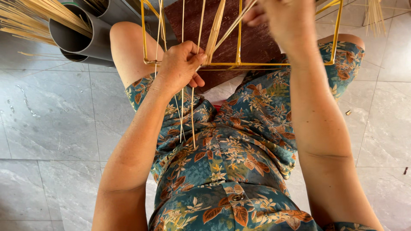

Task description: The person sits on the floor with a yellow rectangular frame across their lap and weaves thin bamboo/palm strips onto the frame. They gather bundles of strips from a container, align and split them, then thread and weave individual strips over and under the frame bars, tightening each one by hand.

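I see a yellow frame (239, 64) against a dark red-brown board (257, 42), pale straw-coloured strips (188, 115), grey pipes (81, 38), a teal dress (239, 149) patterned with orange and cream leaves, and a grey marbled floor (51, 128).

Grey pipes (79, 36) stuffed with straw stalks (30, 17) (top left), brown wooden board (252, 38), grey marble floor tiles (51, 128), small floor scrap (348, 112).
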Demonstrator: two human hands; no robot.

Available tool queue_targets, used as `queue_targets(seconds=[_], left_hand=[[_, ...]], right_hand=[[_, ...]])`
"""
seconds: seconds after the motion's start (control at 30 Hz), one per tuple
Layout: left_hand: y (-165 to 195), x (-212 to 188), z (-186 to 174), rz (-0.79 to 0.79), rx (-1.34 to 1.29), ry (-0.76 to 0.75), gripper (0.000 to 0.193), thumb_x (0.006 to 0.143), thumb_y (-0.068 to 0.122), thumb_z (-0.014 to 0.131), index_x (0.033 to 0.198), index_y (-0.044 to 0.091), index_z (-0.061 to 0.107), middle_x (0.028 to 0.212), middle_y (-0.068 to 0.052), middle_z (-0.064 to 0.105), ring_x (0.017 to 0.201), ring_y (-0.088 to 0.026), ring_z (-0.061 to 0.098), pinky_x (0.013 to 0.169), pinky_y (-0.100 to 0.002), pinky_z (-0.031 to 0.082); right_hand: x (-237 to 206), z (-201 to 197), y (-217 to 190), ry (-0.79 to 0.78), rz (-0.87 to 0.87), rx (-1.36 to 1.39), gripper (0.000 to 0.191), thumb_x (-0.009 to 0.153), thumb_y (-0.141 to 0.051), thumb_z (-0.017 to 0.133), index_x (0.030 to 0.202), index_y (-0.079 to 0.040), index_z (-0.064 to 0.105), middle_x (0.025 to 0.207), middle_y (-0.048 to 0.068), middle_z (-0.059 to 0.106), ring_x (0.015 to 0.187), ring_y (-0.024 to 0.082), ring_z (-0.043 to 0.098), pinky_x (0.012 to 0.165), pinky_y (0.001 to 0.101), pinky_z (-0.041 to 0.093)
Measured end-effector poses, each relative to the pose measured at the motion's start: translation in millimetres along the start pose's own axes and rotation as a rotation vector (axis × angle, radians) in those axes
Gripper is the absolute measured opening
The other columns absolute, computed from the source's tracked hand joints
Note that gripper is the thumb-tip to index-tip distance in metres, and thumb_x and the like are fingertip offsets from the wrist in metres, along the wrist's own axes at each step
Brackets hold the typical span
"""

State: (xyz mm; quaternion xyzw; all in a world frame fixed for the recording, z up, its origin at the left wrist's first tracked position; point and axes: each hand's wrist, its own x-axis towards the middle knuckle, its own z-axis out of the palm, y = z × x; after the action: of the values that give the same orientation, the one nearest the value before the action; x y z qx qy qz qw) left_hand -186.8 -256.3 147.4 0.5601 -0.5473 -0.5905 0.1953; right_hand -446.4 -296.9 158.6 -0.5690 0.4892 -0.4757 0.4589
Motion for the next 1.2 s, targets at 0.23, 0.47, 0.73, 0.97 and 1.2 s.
queue_targets(seconds=[0.23,0.47,0.73,0.97,1.2], left_hand=[[-14.8,18.1,2.6,-0.031,-0.172,0.012,0.012,0.098,0.009,0.062,0.101,-0.003,0.061,0.084,-0.012,0.072,0.049,-0.017,0.072,0.033,-0.025,0.051],[-17.7,16.2,-1.5,-0.028,-0.207,-0.001,0.013,0.095,0.008,0.064,0.103,-0.001,0.059,0.086,-0.013,0.076,0.041,-0.014,0.063,0.028,-0.024,0.041],[-18.0,15.5,-0.6,-0.029,-0.107,0.074,0.018,0.093,0.006,0.064,0.107,0.002,0.054,0.086,-0.012,0.074,0.041,-0.010,0.064,0.028,-0.023,0.042],[-22.2,16.1,-0.6,0.015,-0.183,0.043,0.017,0.093,0.003,0.064,0.108,0.002,0.056,0.083,-0.010,0.072,0.041,-0.011,0.061,0.029,-0.024,0.040],[-24.3,17.9,-2.6,-0.003,-0.183,0.006,0.022,0.092,0.002,0.063,0.114,0.004,0.060,0.080,-0.007,0.072,0.042,-0.010,0.063,0.030,-0.023,0.041]], right_hand=[[5.3,38.5,8.7,-0.361,0.323,-0.016,0.013,0.109,-0.008,0.055,0.105,-0.001,0.065,0.090,0.008,0.073,0.073,0.014,0.076,0.063,0.0250,0.064],[-0.2,62.1,4.2,-0.375,0.302,-0.012,0.009,0.108,-0.007,0.056,0.109,-0.001,0.062,0.089,0.008,0.073,0.073,0.013,0.075,0.062,0.0239,0.063],[-97.2,61.8,2.4,-0.152,0.301,-0.312,0.015,0.105,-0.009,0.061,0.102,-0.001,0.073,0.083,0.009,0.075,0.063,0.011,0.074,0.049,0.0239,0.061],[-110.1,93.1,28.9,-0.269,0.676,0.597,0.020,0.108,-0.018,0.061,0.103,-0.001,0.069,0.085,0.012,0.074,0.058,0.008,0.063,0.048,0.0216,0.048],[-120.4,102.5,15.5,-0.296,0.785,0.662,0.018,0.104,-0.019,0.059,0.096,-0.003,0.064,0.077,0.015,0.073,0.048,0.010,0.060,0.040,0.0215,0.043]])
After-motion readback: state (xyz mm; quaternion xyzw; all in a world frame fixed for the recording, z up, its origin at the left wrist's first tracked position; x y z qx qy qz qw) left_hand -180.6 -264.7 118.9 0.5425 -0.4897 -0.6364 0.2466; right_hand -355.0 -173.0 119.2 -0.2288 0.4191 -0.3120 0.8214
